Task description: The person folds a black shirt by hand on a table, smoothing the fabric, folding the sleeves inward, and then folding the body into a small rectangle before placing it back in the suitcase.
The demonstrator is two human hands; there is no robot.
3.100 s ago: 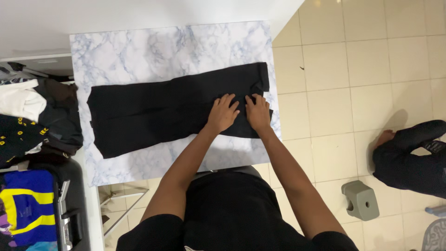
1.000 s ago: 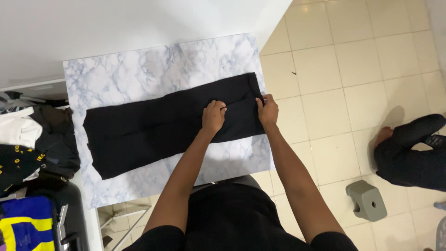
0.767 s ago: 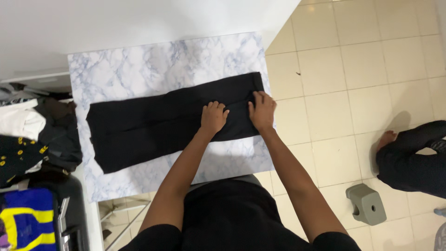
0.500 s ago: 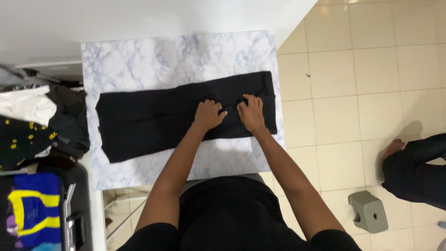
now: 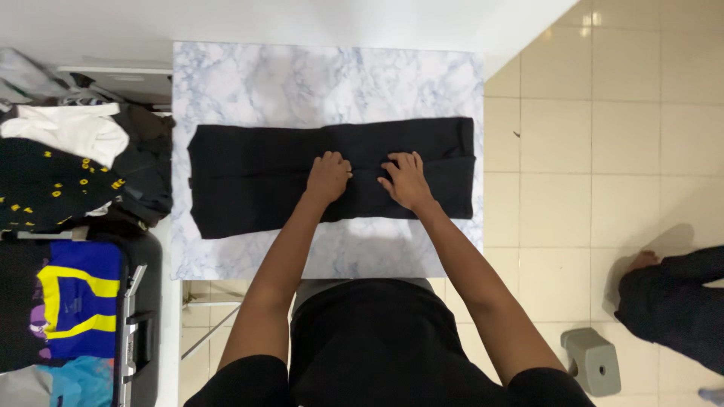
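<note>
A pair of black trousers [image 5: 249, 177] lies flat and folded lengthwise across the marble-patterned table [image 5: 324, 79]. My left hand [image 5: 327, 176] rests on the cloth near its middle, fingers curled under as a loose fist. My right hand [image 5: 408, 180] lies flat on the cloth just to the right, fingers spread and pressing down. The two hands are a short gap apart. The right end of the trousers reaches the table's right edge.
A heap of dark and white clothes [image 5: 72, 169] sits left of the table, above an open suitcase [image 5: 75, 316] holding blue and yellow garments. Tiled floor lies to the right, with a small grey stool [image 5: 593, 360] and another person's dark-clad leg [image 5: 675, 298].
My right hand slid left from the trousers' right end toward the middle and flattened out. My left hand stayed near the middle. The view shifted, so the table sits further right.
</note>
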